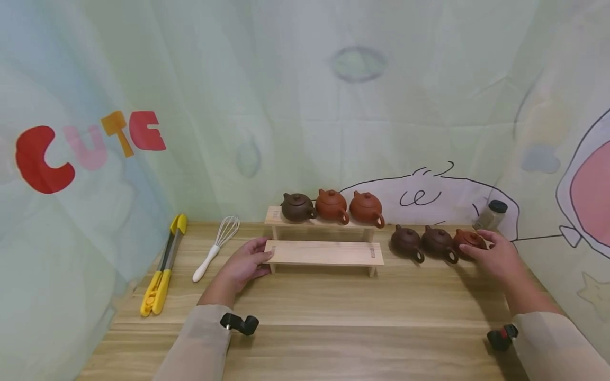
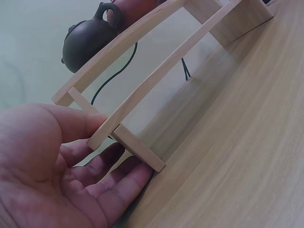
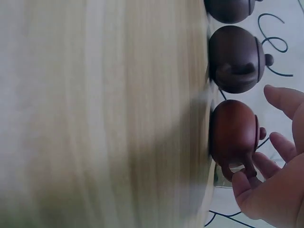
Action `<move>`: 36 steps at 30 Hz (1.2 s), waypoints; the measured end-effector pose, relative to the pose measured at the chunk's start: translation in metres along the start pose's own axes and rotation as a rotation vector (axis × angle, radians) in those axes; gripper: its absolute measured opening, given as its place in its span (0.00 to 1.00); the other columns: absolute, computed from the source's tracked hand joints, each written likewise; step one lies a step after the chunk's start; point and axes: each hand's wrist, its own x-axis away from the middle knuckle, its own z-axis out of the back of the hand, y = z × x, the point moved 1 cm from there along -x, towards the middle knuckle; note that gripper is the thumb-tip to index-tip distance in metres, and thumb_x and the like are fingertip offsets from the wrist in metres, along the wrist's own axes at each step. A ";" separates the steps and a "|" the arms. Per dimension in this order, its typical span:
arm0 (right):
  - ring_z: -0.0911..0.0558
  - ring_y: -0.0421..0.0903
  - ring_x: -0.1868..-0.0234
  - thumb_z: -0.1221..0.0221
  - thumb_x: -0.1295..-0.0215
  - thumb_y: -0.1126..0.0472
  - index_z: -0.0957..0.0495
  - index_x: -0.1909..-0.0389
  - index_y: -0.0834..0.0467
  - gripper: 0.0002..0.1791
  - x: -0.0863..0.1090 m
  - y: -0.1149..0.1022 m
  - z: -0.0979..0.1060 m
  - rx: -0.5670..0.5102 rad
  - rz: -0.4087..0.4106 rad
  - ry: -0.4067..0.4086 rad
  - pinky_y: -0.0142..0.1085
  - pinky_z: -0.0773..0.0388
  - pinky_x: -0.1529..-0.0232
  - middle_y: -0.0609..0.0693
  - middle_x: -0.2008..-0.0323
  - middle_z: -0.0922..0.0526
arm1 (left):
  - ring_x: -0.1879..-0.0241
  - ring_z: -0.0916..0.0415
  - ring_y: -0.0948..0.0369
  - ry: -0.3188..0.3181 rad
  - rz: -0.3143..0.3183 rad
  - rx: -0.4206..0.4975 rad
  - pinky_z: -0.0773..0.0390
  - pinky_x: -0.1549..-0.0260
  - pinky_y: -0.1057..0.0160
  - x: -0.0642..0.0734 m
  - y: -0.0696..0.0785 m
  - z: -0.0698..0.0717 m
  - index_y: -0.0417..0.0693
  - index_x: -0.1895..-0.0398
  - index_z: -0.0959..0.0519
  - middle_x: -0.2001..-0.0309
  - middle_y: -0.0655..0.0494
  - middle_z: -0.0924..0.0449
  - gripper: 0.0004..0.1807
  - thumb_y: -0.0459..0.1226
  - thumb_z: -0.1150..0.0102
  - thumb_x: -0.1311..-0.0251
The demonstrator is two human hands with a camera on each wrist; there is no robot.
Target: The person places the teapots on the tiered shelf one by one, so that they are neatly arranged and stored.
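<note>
Red-brown rightmost teapot (image 3: 233, 128), handle (image 3: 226, 172) partly behind the right hand (image 3: 280, 190)

six teapots (image 1: 331, 206), two shelves (image 1: 324, 253), two hands (image 1: 245, 263), one whisk (image 1: 212, 254), one jar (image 1: 490, 217), one pair of tongs (image 1: 163, 283)

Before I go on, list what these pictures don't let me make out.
Head view: right side of the rightmost reddish-brown teapot, hidden by the right hand.
Head view: contents of the black-capped jar, too small and blurred.
Right wrist view: rest of the topmost dark brown teapot, cut off by the top edge.
</note>
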 end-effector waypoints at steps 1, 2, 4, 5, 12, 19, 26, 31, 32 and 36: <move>0.38 0.80 0.27 0.38 0.25 0.37 0.45 0.18 0.69 0.52 -0.003 0.001 0.000 0.015 0.005 -0.003 0.73 0.36 0.31 0.82 0.24 0.42 | 0.27 0.29 0.42 0.000 0.000 0.001 0.20 0.33 0.45 0.000 0.000 0.000 0.42 0.14 0.46 0.19 0.37 0.39 0.36 0.38 0.46 0.19; 0.37 0.80 0.27 0.38 0.25 0.38 0.45 0.18 0.70 0.52 -0.005 0.002 -0.001 0.033 0.013 -0.006 0.73 0.35 0.31 0.82 0.25 0.41 | 0.27 0.29 0.42 0.000 0.000 0.003 0.20 0.32 0.45 0.000 0.000 0.000 0.42 0.14 0.46 0.19 0.37 0.39 0.36 0.38 0.46 0.19; 0.36 0.80 0.28 0.36 0.26 0.39 0.45 0.19 0.71 0.52 -0.011 0.004 -0.002 0.062 0.024 -0.009 0.73 0.35 0.31 0.82 0.26 0.40 | 0.26 0.30 0.42 0.000 0.000 0.007 0.20 0.32 0.44 0.000 0.001 0.000 0.42 0.14 0.46 0.19 0.37 0.39 0.36 0.37 0.46 0.19; 0.36 0.80 0.29 0.35 0.27 0.41 0.45 0.19 0.71 0.52 -0.014 0.006 -0.003 0.075 0.033 -0.010 0.73 0.35 0.31 0.82 0.26 0.40 | 0.26 0.30 0.42 0.001 0.000 0.008 0.21 0.32 0.44 0.000 0.001 0.000 0.42 0.14 0.47 0.19 0.37 0.39 0.36 0.37 0.46 0.19; 0.32 0.78 0.34 0.30 0.30 0.49 0.41 0.22 0.72 0.48 -0.024 0.014 -0.007 0.093 0.049 -0.026 0.70 0.32 0.34 0.83 0.29 0.37 | 0.25 0.31 0.42 -0.002 0.000 0.013 0.22 0.31 0.43 -0.001 0.001 -0.001 0.41 0.14 0.47 0.19 0.37 0.40 0.37 0.37 0.46 0.19; 0.31 0.78 0.34 0.30 0.31 0.52 0.45 0.20 0.72 0.50 -0.026 0.021 -0.008 0.070 0.046 -0.018 0.70 0.31 0.33 0.84 0.30 0.36 | 0.25 0.31 0.40 -0.008 -0.005 0.025 0.23 0.29 0.41 -0.001 0.001 -0.002 0.41 0.14 0.47 0.18 0.37 0.41 0.36 0.36 0.47 0.19; 0.34 0.78 0.30 0.33 0.28 0.44 0.49 0.17 0.68 0.53 -0.020 0.021 -0.006 0.010 -0.024 0.004 0.71 0.32 0.32 0.82 0.26 0.40 | 0.24 0.32 0.41 -0.007 0.000 0.023 0.23 0.29 0.41 0.000 0.001 -0.002 0.42 0.14 0.47 0.18 0.38 0.41 0.36 0.36 0.48 0.19; 0.34 0.77 0.28 0.34 0.28 0.38 0.49 0.16 0.65 0.55 -0.004 0.007 -0.001 -0.079 0.018 0.061 0.62 0.25 0.40 0.80 0.24 0.40 | 0.24 0.33 0.41 -0.010 -0.006 0.024 0.24 0.29 0.40 -0.002 0.000 -0.001 0.41 0.14 0.48 0.18 0.37 0.42 0.36 0.36 0.48 0.19; 0.33 0.76 0.28 0.34 0.29 0.37 0.48 0.16 0.64 0.55 -0.001 0.003 -0.001 -0.093 0.033 0.073 0.55 0.22 0.44 0.79 0.24 0.38 | 0.24 0.33 0.40 -0.010 -0.006 0.024 0.24 0.29 0.40 -0.002 0.000 -0.001 0.41 0.14 0.48 0.18 0.37 0.42 0.36 0.36 0.48 0.19; 0.29 0.73 0.30 0.31 0.32 0.35 0.45 0.16 0.61 0.56 0.016 -0.019 -0.005 -0.088 0.079 0.093 0.33 0.27 0.58 0.75 0.25 0.34 | 0.24 0.32 0.40 -0.004 -0.001 0.025 0.24 0.29 0.40 -0.001 0.000 0.000 0.41 0.14 0.49 0.18 0.37 0.42 0.37 0.36 0.48 0.19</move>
